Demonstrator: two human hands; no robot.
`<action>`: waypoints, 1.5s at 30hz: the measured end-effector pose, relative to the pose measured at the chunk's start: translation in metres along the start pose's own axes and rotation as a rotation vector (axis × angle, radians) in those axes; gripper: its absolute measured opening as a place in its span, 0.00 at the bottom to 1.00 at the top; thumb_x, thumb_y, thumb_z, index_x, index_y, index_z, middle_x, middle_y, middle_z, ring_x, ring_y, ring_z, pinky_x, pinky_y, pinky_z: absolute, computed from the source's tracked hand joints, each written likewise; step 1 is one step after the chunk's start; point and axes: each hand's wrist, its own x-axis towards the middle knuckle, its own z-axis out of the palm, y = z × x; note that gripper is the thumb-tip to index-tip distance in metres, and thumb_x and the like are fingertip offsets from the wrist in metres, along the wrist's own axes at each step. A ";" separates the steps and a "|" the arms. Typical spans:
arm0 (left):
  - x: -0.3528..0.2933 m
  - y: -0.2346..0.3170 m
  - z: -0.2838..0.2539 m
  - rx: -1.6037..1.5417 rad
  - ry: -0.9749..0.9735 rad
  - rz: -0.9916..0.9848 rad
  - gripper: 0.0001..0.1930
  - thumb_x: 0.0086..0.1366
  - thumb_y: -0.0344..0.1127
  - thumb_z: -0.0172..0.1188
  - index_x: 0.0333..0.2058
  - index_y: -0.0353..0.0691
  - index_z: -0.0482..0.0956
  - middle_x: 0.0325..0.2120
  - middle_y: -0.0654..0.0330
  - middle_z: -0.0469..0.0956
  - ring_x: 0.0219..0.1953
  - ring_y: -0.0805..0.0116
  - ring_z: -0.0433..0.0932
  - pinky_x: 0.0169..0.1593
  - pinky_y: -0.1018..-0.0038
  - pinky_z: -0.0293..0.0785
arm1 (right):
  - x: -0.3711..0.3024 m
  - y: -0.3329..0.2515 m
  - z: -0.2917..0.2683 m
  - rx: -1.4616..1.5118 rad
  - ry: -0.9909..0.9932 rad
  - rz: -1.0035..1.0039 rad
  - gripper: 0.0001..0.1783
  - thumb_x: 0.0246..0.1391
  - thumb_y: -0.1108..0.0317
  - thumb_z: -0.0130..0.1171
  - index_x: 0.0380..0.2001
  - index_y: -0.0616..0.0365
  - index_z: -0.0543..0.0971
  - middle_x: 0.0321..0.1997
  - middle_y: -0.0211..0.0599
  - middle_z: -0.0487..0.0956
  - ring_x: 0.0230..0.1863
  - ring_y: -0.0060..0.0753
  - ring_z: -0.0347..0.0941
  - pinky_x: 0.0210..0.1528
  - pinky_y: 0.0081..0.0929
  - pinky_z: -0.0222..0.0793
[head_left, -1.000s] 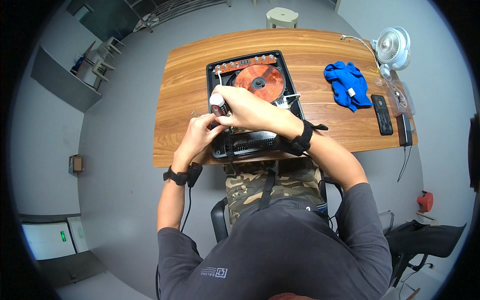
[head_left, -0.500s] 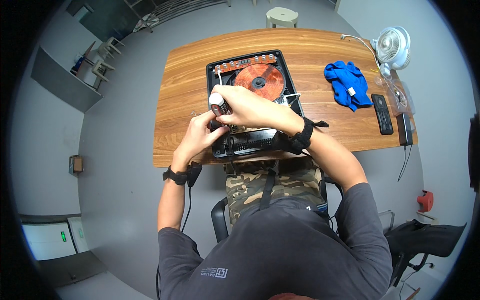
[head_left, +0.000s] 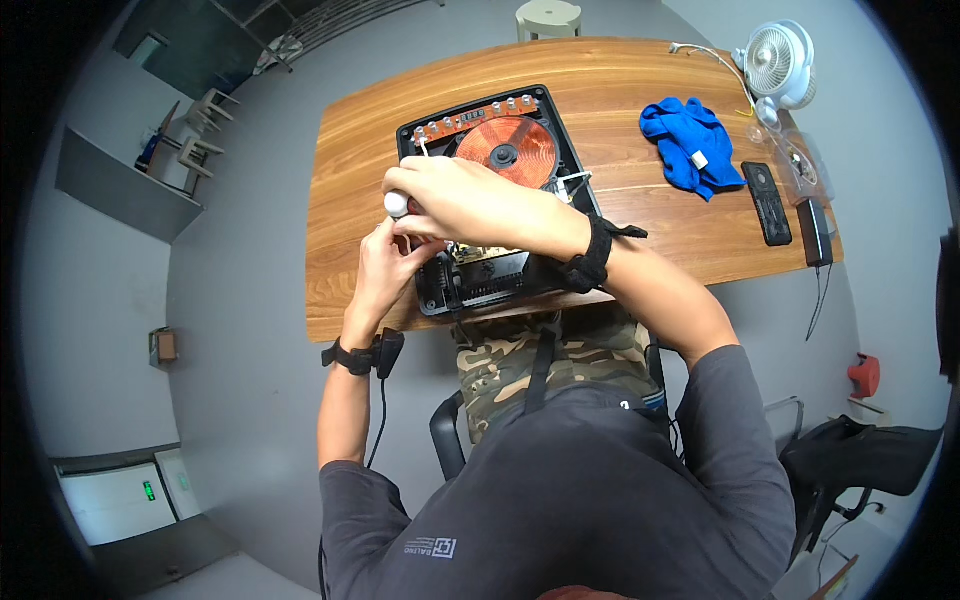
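Observation:
An opened induction cooker [head_left: 572, 150] lies on the table, its black housing showing a round copper coil [head_left: 512, 150] and an orange control board [head_left: 500, 110]. My right hand [head_left: 455, 198] is closed around a screwdriver [head_left: 397, 204] with a white-ended handle, held at the left side of the housing. Just below it, my left hand [head_left: 382, 268] has its thumb and fingers brought together beside the tool. What those fingers pinch, if anything, is hidden, as is the screwdriver's tip. Part of a circuit board [head_left: 480, 255] shows beneath my right forearm.
To the right lie a blue cloth [head_left: 692, 145], a black flat device [head_left: 767, 204] and a black power adapter [head_left: 815, 232] with a cable. A white fan [head_left: 778, 62] and a clear plastic container [head_left: 802, 170] are by the table's [head_left: 350, 150] right edge.
Both hands and the screwdriver have shifted left, toward the housing's left edge. The cooker sits slightly turned compared with before, and more of its circuit board shows. The whole view has also shifted a little.

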 end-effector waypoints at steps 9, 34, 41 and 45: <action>-0.007 0.004 -0.008 -0.054 -0.056 -0.051 0.14 0.59 0.32 0.74 0.41 0.34 0.83 0.28 0.62 0.82 0.26 0.76 0.72 0.33 0.75 0.69 | -0.003 0.001 -0.012 -0.050 -0.110 -0.088 0.20 0.60 0.61 0.62 0.51 0.61 0.79 0.44 0.49 0.80 0.46 0.51 0.81 0.43 0.43 0.78; -0.011 -0.002 0.002 -0.174 -0.059 -0.101 0.10 0.58 0.26 0.71 0.37 0.31 0.82 0.28 0.63 0.82 0.29 0.75 0.74 0.36 0.75 0.73 | 0.006 -0.015 -0.012 -0.168 -0.127 -0.075 0.13 0.52 0.64 0.66 0.37 0.61 0.84 0.39 0.44 0.82 0.40 0.49 0.82 0.42 0.39 0.79; -0.005 0.009 0.003 -0.065 -0.031 -0.190 0.18 0.56 0.30 0.75 0.44 0.37 0.80 0.34 0.65 0.81 0.35 0.76 0.73 0.41 0.75 0.70 | 0.007 -0.006 -0.009 -0.126 -0.011 -0.107 0.13 0.52 0.64 0.67 0.40 0.56 0.84 0.39 0.40 0.79 0.40 0.47 0.81 0.41 0.40 0.78; -0.009 0.009 -0.003 -0.321 -0.053 -0.134 0.15 0.60 0.30 0.71 0.42 0.31 0.80 0.34 0.61 0.83 0.38 0.73 0.79 0.46 0.74 0.74 | 0.007 -0.006 -0.022 0.020 -0.199 -0.009 0.19 0.50 0.71 0.65 0.48 0.57 0.84 0.40 0.42 0.85 0.44 0.46 0.83 0.44 0.39 0.79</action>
